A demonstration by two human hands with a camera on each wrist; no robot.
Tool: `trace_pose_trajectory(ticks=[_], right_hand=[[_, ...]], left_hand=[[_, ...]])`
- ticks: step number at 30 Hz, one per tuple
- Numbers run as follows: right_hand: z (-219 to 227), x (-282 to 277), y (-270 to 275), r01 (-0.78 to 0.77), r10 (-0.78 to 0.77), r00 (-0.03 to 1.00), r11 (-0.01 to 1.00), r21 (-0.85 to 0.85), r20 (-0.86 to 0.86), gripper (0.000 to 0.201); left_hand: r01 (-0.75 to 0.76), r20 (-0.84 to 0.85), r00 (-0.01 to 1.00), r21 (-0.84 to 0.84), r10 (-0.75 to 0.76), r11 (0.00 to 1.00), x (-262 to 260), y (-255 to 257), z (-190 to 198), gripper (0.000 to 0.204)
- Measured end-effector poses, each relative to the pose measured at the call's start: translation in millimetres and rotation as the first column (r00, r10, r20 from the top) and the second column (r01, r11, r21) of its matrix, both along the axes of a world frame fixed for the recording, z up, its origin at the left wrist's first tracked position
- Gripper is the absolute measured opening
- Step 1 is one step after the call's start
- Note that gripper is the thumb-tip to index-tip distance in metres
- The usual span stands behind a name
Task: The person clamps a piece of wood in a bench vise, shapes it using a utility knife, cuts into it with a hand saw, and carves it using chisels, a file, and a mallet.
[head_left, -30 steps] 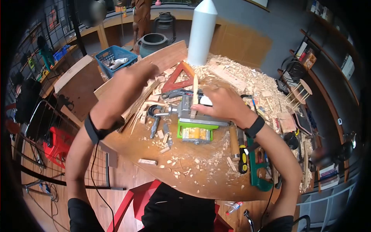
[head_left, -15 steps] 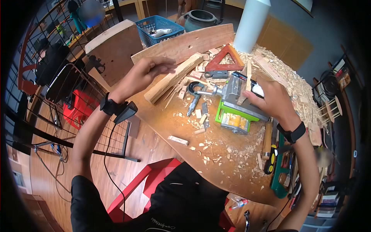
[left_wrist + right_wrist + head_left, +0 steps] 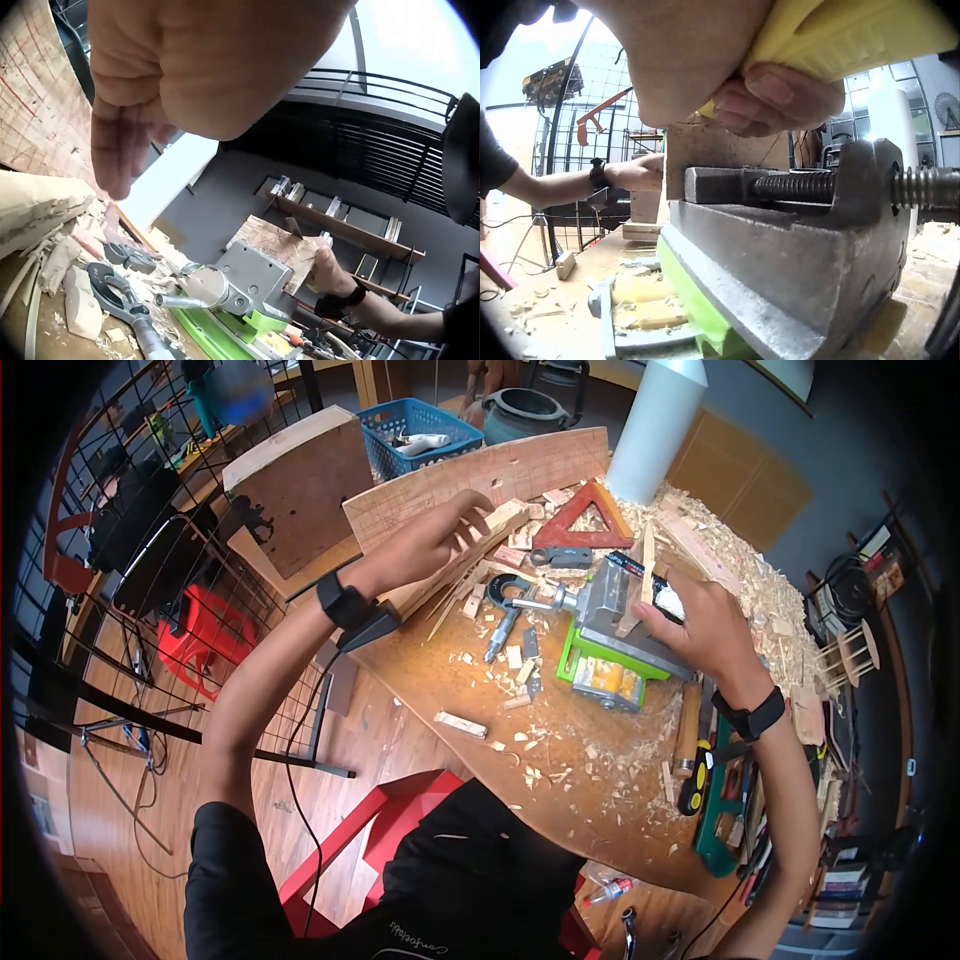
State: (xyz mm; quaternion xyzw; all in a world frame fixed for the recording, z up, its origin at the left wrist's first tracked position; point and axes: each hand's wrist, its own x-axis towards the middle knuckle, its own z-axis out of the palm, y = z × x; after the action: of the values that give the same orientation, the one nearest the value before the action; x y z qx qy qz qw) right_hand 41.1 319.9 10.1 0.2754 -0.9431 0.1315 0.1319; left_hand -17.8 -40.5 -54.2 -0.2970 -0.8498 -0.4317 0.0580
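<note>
A grey vise on a green base grips a wooden board, which stands up from it and shows edge-on in the head view. My right hand is at the board's top, its fingers curled round the yellow handle of a tool. In the left wrist view a thin blade juts up by that hand; the tool's exact kind is hard to tell. My left hand holds nothing, its fingers loosely extended above a rough wooden beam to the left of the vise.
A micrometer and wood scraps lie left of the vise. Behind stand a red triangle, a curved plank, a blue basket and a white cylinder. A wooden-handled tool and a green saw lie at right.
The head view has turned, so the bench appears farther right. My left hand has recently moved right, over the beam. My right hand stays at the board in the vise.
</note>
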Motion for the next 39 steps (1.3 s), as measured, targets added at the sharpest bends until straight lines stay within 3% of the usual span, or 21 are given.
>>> trace_pose_trajectory(ticks=[1, 3, 6, 9, 12, 14, 18, 20, 21, 23, 24, 26, 27, 30, 32, 36, 37, 39], right_hand=[[-1, 0, 0, -0.01, 0.01, 1.0, 1.0, -0.007, -0.022, 0.057], [-2, 0, 1, -0.018, 0.017, 0.999, 1.0, -0.014, -0.044, 0.057], [-4, 0, 1, 0.005, -0.005, 1.0, 1.0, -0.019, -0.022, 0.057], [-4, 0, 1, -0.01, 0.009, 0.999, 1.0, -0.026, -0.051, 0.057], [-4, 1, 1, 0.013, -0.013, 1.0, 0.999, -0.03, -0.009, 0.057], [-6, 0, 1, -0.004, 0.003, 1.0, 0.999, -0.05, -0.025, 0.058], [-6, -1, 2, 0.008, -0.007, 1.0, 0.999, -0.04, 0.007, 0.059], [-3, 1, 0, 0.012, -0.011, 1.0, 0.999, -0.038, 0.029, 0.061], [-3, 1, 1, 0.015, -0.014, 1.0, 0.999, -0.039, 0.028, 0.061], [-3, 1, 1, 0.023, -0.023, 1.0, 1.0, -0.011, 0.005, 0.062], [-4, 1, 1, 0.026, -0.026, 1.0, 1.0, -0.008, 0.01, 0.062], [-5, 0, 1, 0.009, -0.01, 0.999, 1.0, -0.019, -0.04, 0.062], [-5, -1, 2, 0.011, -0.011, 1.0, 1.0, -0.015, -0.028, 0.062], [-7, 1, 0, 0.0, -0.003, 0.999, 0.997, -0.077, -0.047, 0.059], [-6, -1, 0, 0.005, -0.006, 1.0, 0.998, -0.069, -0.014, 0.058], [-10, -1, -1, -0.009, 0.006, 1.0, 0.995, -0.099, -0.022, 0.055], [-10, -1, -1, -0.029, 0.022, 0.998, 0.992, -0.122, -0.059, 0.054], [-8, -3, 1, -0.006, 0.007, 1.0, 0.996, -0.094, 0.016, 0.053]], left_hand=[[0.015, -0.127, 0.992, -0.039, -0.02, 0.999, -5, 5, -2, 0.047], [0.017, -0.077, 0.997, -0.056, -0.021, 0.998, -19, 9, -3, 0.058], [0.07, -0.005, 0.998, 0.033, -0.07, 0.997, -37, 11, -10, 0.049], [0.073, 0.02, 0.997, 0.003, -0.073, 0.997, -48, 11, -17, 0.032], [-0.047, -0.045, 0.998, -0.124, 0.042, 0.991, -41, 12, -16, 0.018], [-0.086, 0.176, 0.982, 0.088, 0.07, 0.992, -31, 12, -13, 0.026], [-0.198, 0.324, 0.926, -0.019, 0.194, 0.98, -16, 10, 7, 0.029], [-0.283, -0.008, 0.959, -0.142, 0.285, 0.949, -17, 10, 4, 0.026], [-0.281, -0.009, 0.959, -0.142, 0.282, 0.949, -24, 7, -4, 0.026], [-0.264, -0.44, 0.875, -0.082, 0.203, 0.961, -31, 7, -15, 0.024], [-0.261, -0.435, 0.877, -0.08, 0.202, 0.962, -33, 5, -20, 0.024], [-0.232, -0.01, 0.973, -0.12, 0.233, 0.965, -12, 18, 1, 0.026], [-0.229, 0.002, 0.973, -0.119, 0.231, 0.966, -10, 21, -2, 0.026], [-0.034, -0.022, 0.999, -0.2, 0.03, 0.979, 2, 27, -11, 0.02], [0.0, 0.033, 0.999, -0.226, 0.007, 0.974, 20, 35, -15, 0.018], [0.146, 0.095, 0.988, -0.284, -0.124, 0.948, 81, 38, -6, 0.014], [0.216, 0.098, 0.976, -0.28, -0.196, 0.935, 98, 38, -2, 0.016], [0.364, 0.293, 0.923, -0.455, -0.249, 0.813, 123, 32, 5, 0.027]])
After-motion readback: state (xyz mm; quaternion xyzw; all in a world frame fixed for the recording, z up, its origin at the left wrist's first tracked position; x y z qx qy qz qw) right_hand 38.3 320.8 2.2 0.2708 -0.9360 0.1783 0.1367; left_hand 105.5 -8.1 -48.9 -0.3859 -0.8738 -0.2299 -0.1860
